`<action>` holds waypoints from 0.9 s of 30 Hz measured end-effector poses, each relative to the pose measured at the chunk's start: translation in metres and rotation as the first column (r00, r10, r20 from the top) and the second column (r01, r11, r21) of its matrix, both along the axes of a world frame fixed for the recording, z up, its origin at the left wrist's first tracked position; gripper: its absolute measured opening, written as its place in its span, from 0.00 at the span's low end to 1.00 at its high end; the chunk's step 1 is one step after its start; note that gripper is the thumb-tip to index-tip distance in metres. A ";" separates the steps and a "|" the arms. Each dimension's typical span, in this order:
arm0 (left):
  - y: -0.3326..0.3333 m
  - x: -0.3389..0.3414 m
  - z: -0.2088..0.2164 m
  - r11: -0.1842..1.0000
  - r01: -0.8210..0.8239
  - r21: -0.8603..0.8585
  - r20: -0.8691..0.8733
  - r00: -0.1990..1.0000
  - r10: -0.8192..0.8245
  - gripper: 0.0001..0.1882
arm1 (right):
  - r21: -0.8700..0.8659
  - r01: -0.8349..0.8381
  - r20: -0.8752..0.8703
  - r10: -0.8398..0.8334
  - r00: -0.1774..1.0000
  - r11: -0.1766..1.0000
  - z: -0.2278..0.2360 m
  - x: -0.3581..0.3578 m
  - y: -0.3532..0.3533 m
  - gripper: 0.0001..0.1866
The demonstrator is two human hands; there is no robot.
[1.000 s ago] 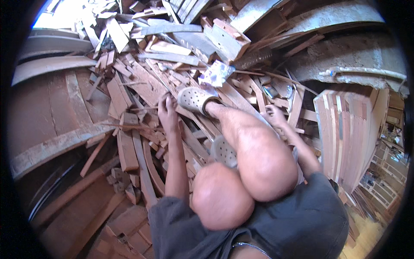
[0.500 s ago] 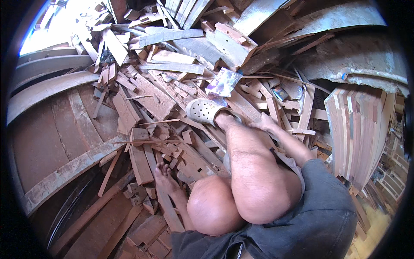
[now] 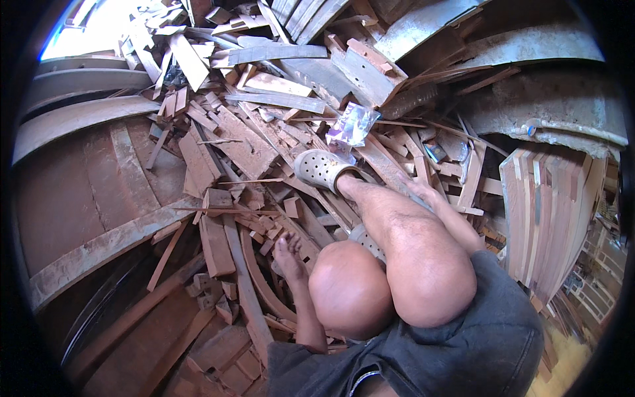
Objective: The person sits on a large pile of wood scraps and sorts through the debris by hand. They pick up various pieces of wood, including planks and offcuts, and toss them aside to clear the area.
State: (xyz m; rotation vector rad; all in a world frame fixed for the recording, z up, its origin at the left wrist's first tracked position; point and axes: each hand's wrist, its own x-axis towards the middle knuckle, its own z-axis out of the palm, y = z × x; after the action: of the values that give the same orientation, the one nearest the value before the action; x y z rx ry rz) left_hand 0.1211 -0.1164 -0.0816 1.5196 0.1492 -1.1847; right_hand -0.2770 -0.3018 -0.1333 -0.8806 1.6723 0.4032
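Observation:
My left hand (image 3: 290, 258) is held up beside my left knee, above small wood offcuts (image 3: 271, 228). Its fingers curl loosely, and I see nothing in them. Left of it a long narrow plank (image 3: 246, 284) runs down through the pile, alongside a curved wooden piece (image 3: 259, 274). My right hand (image 3: 423, 188) reaches past my right shin, its fingers stretched over wood strips (image 3: 390, 155) and holding nothing that I can see. Near it a beige clog (image 3: 319, 169) with round holes is on my foot. Beyond the clog lies a crumpled shiny plastic wrapper (image 3: 354, 124).
Scrap planks and blocks (image 3: 241, 145) cover the ground around me. On the left are a brown wooden panel (image 3: 63, 192) and curved boards (image 3: 86, 119). A stack of curved laminated boards (image 3: 549, 205) stands at the right, below a large grey curved piece (image 3: 555, 99).
My left hand has come up off the long plank and its fingers have curled. My knees have shifted right in the view, and a second clog now shows between my legs. The right hand stays low.

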 end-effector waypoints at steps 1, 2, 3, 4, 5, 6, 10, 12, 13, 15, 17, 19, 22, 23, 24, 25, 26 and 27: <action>-0.011 0.006 0.008 1.000 -0.011 -0.011 0.029 1.000 0.011 0.16 | -0.030 0.013 -0.031 -0.014 0.999 0.999 0.001 -0.002 0.003 0.59; -0.016 0.015 0.014 1.000 -0.021 -0.014 0.071 0.997 0.022 0.17 | -0.044 0.024 -0.044 -0.026 0.999 0.999 -0.004 -0.001 0.007 0.59; -0.021 0.027 0.018 0.999 -0.031 -0.031 0.094 0.995 0.034 0.18 | -0.066 0.023 -0.057 -0.027 0.998 0.998 -0.004 0.000 0.007 0.60; -0.023 0.039 0.017 0.998 -0.059 -0.037 0.104 0.993 0.063 0.18 | -0.084 0.015 -0.070 -0.021 0.997 0.996 -0.006 0.002 0.007 0.60; -0.025 0.050 0.016 0.995 -0.086 -0.041 0.113 0.989 0.091 0.19 | -0.095 -0.012 -0.087 0.004 0.996 0.995 -0.010 0.004 0.005 0.61; -0.028 0.057 0.019 0.997 -0.061 -0.046 0.189 0.979 0.069 0.20 | -0.100 -0.034 -0.102 0.024 0.994 0.994 -0.010 0.011 0.005 0.61; -0.038 0.060 0.008 0.987 -0.112 -0.115 0.187 0.974 0.132 0.20 | -0.166 -0.008 -0.108 -0.010 0.994 0.986 -0.021 0.015 0.005 0.65; -0.036 0.051 0.003 0.992 -0.107 -0.071 0.148 0.982 0.117 0.20 | -0.189 -0.082 -0.226 0.038 0.973 0.979 -0.033 0.008 0.015 0.64; -0.035 0.042 0.002 0.993 -0.109 -0.052 0.127 0.985 0.115 0.20 | -0.189 -0.123 -0.278 0.067 0.958 0.974 -0.042 0.003 0.021 0.64; -0.027 0.023 0.002 0.994 -0.113 -0.006 0.087 0.990 0.113 0.20 | -0.148 -0.150 -0.257 0.109 0.960 0.978 -0.051 -0.003 0.023 0.63; -0.020 0.012 -0.004 0.994 -0.103 0.023 0.043 0.994 0.102 0.19 | -0.082 -0.118 -0.129 0.107 0.986 0.990 -0.046 -0.004 0.009 0.62; -0.005 0.008 -0.021 0.997 -0.036 0.061 -0.024 0.999 0.038 0.26 | -0.072 -0.077 -0.160 0.064 0.985 0.994 -0.039 0.005 0.008 0.62; -0.015 -0.012 -0.015 0.994 -0.044 0.102 -0.064 0.997 0.050 0.22 | -0.108 -0.099 -0.195 0.076 0.978 0.989 -0.036 0.003 0.010 0.62; -0.019 -0.016 -0.016 0.995 -0.040 0.089 -0.069 0.997 0.046 0.22 | -0.018 -0.076 -0.146 0.072 0.987 0.997 -0.032 -0.005 0.006 0.61; -0.015 -0.008 -0.015 0.995 -0.059 0.084 -0.040 0.997 0.062 0.22 | 0.081 -0.079 -0.062 0.084 0.995 0.994 -0.001 0.025 -0.013 0.60; -0.014 -0.007 -0.014 0.995 -0.063 0.076 -0.036 0.997 0.066 0.22 | 0.178 -0.075 -0.005 0.077 0.997 0.981 0.022 0.038 -0.022 0.59; -0.016 -0.008 -0.013 0.996 -0.058 0.065 -0.037 0.997 0.060 0.22 | 0.032 -0.025 -0.072 0.027 0.997 0.999 0.020 0.034 -0.011 0.54; -0.019 -0.009 -0.011 0.997 -0.055 0.053 -0.037 0.998 0.057 0.22 | 0.043 0.012 -0.015 -0.011 1.000 0.999 0.010 0.026 -0.002 0.53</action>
State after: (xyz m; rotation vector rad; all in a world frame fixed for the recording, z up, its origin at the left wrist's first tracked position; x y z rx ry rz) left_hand 0.1120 -0.1350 -0.0921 1.5290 0.2485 -1.1739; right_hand -0.2510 -0.3034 -0.1235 -0.8377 1.6756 0.4371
